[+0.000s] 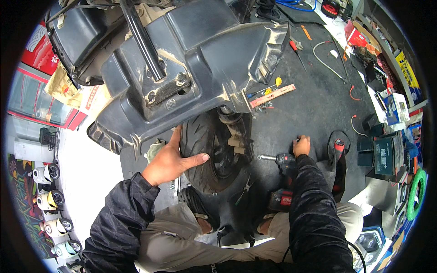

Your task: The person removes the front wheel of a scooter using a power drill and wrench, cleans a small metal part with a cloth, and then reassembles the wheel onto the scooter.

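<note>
Left hand (169,161): laid against the near left side of the wheel (207,175), thumb and forefinger spread apart, thumb flat on the rubber, other fingers largely hidden. Wheel: black, under the dark panel (211,59), its long axis running away from the person; left hand nearer. Fork leg (231,117): at the wheel's upper right. Pliers (246,189): on the floor, right of the wheel's lower end. Drill (286,163): on the floor between wheel and right hand, body lying crosswise, silver nose (267,157) pointing left toward the wheel, handle running back toward the person to a red-and-black battery (281,199). Right hand (301,146): just beyond the rear end of the drill's body and far nearer to it than the left, the drill lying to its left and toward the person; fingers bent, but whether they touch or clasp anything cannot be told. Red-topped tool (339,145): right of the right hand, well apart from the wheel.
</note>
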Available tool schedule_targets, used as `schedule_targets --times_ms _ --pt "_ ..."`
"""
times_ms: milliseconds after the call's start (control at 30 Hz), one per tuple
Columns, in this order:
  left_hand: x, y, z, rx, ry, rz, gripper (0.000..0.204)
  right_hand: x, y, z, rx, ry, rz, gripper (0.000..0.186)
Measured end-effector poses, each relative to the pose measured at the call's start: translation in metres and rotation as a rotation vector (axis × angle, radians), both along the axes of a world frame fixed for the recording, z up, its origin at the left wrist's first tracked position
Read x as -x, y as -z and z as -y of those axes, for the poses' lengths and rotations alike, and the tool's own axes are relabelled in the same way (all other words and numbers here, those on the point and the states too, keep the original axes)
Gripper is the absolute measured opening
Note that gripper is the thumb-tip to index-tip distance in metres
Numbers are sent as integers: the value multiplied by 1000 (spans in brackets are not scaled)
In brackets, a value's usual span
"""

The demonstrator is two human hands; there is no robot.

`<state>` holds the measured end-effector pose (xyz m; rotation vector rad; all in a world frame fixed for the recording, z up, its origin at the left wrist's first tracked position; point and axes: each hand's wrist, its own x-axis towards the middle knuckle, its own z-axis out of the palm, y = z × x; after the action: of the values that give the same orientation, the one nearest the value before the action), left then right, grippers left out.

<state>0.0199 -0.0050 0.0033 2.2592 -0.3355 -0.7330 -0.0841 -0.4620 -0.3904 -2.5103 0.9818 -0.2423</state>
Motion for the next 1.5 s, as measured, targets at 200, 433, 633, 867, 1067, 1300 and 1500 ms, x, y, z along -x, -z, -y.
schedule_targets --times_ms 200,433,633,867,1067,1300,1500 --pt "-3 6 -3 15 0 -11 134 -41 -46 -78 -248 -741 -181 37" --pt "1 7 -6 -30 -13 5 136 -12 -26 -150 104 -1000 -307 26" --pt "5 -1 -2 -10 0 -3 133 -11 -11 -149 -2 -973 -67 17" --pt "3 -4 -1 -19 28 8 134 -22 -15 -90 -65 -402 -57 13" --pt "1 -2 -2 31 17 35 126 -19 -4 -54 -332 -11 -127 23" --pt "-17 2 -3 371 125 30 122 -88 -120 -10 -1174 -45 90 37" --pt "-24 12 -8 -52 142 134 142 -88 -352 -15 -1620 -21 572 46"
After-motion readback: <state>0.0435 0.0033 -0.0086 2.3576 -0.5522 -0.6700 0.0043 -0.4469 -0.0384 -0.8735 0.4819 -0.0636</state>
